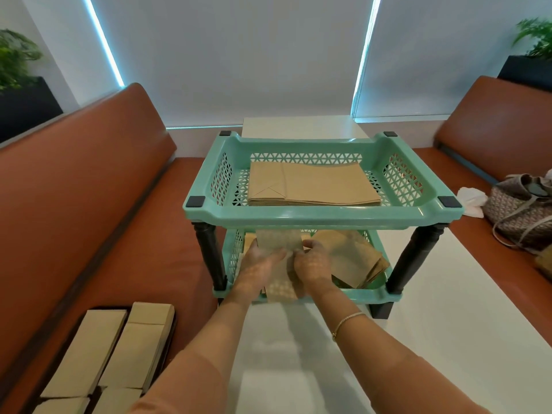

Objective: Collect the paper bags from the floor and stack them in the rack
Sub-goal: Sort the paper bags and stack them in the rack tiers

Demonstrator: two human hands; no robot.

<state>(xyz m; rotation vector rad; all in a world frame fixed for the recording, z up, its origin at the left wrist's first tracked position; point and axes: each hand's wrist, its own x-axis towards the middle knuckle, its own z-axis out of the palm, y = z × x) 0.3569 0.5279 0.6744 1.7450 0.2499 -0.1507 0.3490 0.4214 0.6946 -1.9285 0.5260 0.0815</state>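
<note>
A green two-tier plastic rack [322, 218] with black legs stands on a white table. Its top tray holds a neat stack of flat brown paper bags [313, 186]. In the lower tray, loose brown bags [355, 258] lie askew on the right. Both my hands reach into the lower tray and hold a flat paper bag [279, 242] between them. My left hand [260, 265] grips its left side and my right hand [313, 265] pinches its right side. More flat paper bags [119, 351] lie in rows at the lower left beside the bench.
The white table [433, 324] runs between two orange-brown upholstered benches [89, 189]. A patterned handbag [522, 210] and a white cloth [472, 201] sit on the right bench. Potted plants stand in both far corners. Window blinds close off the back.
</note>
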